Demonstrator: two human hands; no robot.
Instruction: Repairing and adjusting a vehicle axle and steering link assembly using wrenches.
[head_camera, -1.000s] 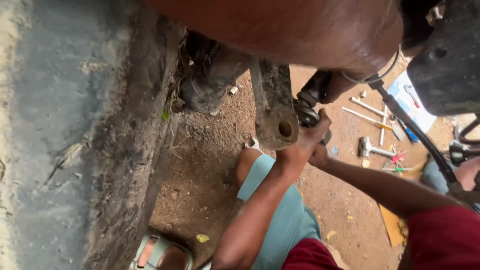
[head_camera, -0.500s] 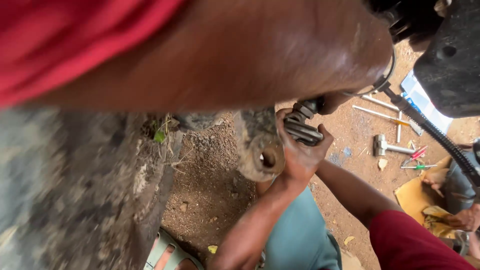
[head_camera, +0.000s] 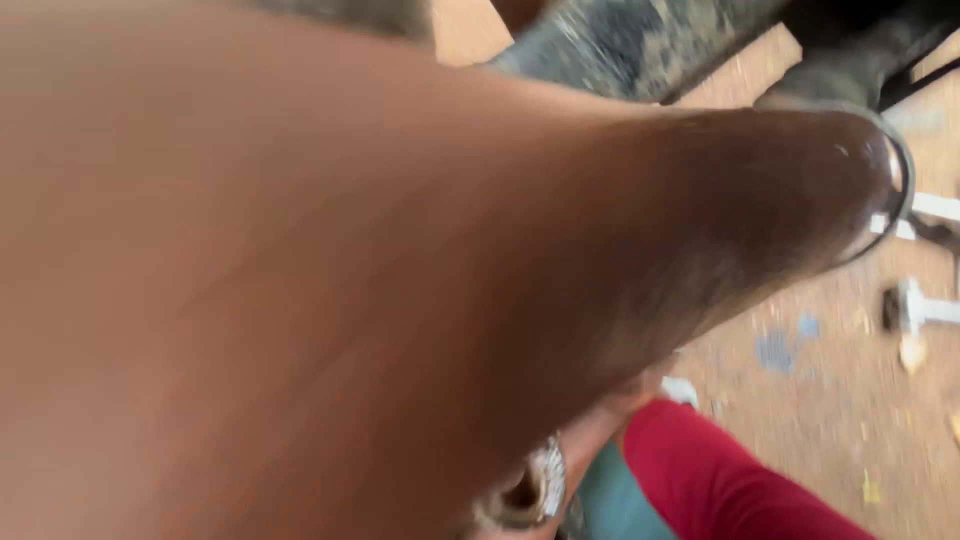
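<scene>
Dirt ground (head_camera: 800, 400); bare forearm (head_camera: 350, 280) fills view; fingers hidden, grip untellable.

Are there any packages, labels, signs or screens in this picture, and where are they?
None can be made out. A blurred bare arm fills most of the view; behind it lie reddish dirt ground, a red sleeve and a metal tool.

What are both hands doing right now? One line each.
Left hand: not in view; a bare forearm with a wrist ring blocks the camera.
Right hand: not in view, only a red sleeve.
</scene>
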